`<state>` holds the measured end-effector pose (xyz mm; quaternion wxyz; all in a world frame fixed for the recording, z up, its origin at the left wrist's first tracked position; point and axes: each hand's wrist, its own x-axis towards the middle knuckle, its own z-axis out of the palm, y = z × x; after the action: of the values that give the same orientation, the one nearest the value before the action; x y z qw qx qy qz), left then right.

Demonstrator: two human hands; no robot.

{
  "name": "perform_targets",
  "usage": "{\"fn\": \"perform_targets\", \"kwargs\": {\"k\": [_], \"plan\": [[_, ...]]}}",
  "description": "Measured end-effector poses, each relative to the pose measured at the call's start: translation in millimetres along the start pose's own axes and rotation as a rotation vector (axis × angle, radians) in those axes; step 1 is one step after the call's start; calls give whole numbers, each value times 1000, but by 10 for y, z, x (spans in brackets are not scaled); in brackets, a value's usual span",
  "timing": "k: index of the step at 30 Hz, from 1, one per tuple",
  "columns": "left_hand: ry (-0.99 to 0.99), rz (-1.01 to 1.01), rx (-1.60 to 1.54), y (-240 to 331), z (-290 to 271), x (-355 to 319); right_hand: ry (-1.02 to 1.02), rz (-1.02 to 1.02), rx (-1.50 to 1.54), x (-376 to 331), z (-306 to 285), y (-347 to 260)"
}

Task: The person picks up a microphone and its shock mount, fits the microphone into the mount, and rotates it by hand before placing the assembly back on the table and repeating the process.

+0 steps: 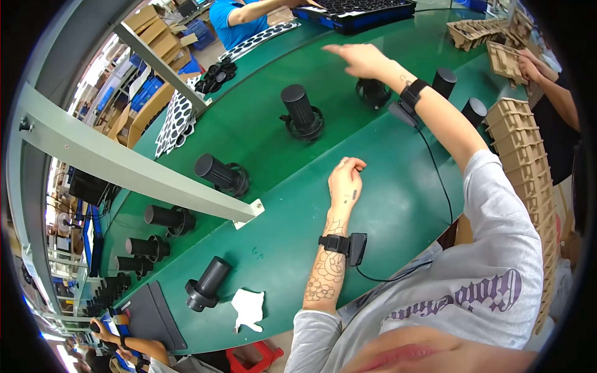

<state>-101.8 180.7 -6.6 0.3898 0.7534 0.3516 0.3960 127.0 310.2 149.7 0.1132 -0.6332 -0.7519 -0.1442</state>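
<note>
My left hand rests on the near green table with its fingers curled in; nothing shows in them. Farther off, my right hand reaches out over the green belt, fingers stretched and the index finger extended. Just below its wrist sits a black ring-shaped part, partly covered by the hand. Between both hands and farther left, a black cylinder in a ring base stands upright on the belt. Another black cylinder leans beside the metal post. Straps with small black boxes sit on both my wrists.
A slanted metal post crosses the left. Near it lie a black cylinder and a white cloth. Cardboard dividers are stacked at right. Co-workers work at the far side, right and lower left. A black tray stands far off.
</note>
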Motion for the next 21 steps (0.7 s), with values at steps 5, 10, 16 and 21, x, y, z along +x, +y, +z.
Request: {"fn": "perform_targets", "kwargs": {"k": [5, 10, 16, 21], "plan": [[19, 16, 2, 6, -66, -14, -192, -221, 90, 65, -463, -941], [20, 14, -85, 3, -47, 15, -141, -300, 311, 217, -62, -974], [501, 49, -401, -50, -153, -16, -24, 90, 1095, -392, 182, -285], [544, 28, -366, 115, -169, -50, -114, 372, 1903, -1338, 608, -127]]}}
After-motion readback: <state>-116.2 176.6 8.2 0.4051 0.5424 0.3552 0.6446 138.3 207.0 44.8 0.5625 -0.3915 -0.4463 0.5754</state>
